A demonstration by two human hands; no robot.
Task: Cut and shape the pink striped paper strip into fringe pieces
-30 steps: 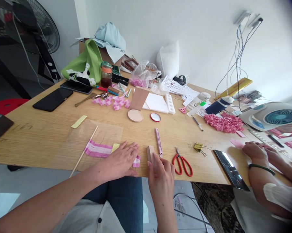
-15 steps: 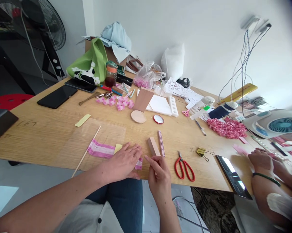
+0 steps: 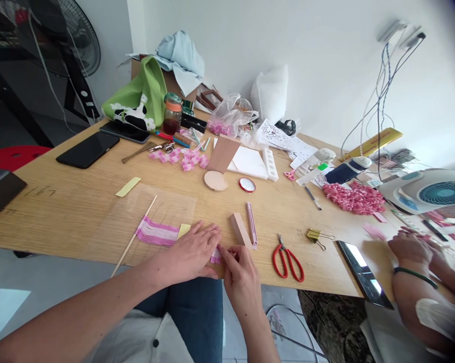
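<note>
A strip of pink and white threads (image 3: 159, 232) lies on the table, looped at its left end around a thin wooden stick (image 3: 133, 237). My left hand (image 3: 193, 249) rests flat across the strip, fingers stretched out, covering part of it. Beside it, my right hand (image 3: 240, 269) has thumb and index finger pinched at the strip's right end. A pale yellow paper piece (image 3: 184, 230) sits on the strip, against my left hand. Under the strip's left part is a clear sheet (image 3: 110, 222). Just past my right hand are a wooden block (image 3: 239, 229) and a pink narrow tool (image 3: 252, 225).
Red-handled scissors (image 3: 287, 259), a gold binder clip (image 3: 319, 237) and a phone (image 3: 363, 272) lie to the right, near another person's hands (image 3: 412, 247). Farther back are a round wooden disc (image 3: 215, 180), a red-rimmed lid (image 3: 247, 184), a jar (image 3: 172, 115) and a green bag (image 3: 140, 96).
My right hand has moved slightly left, bringing its pinched fingertips to the strip's right end. My left hand has stayed flat in place.
</note>
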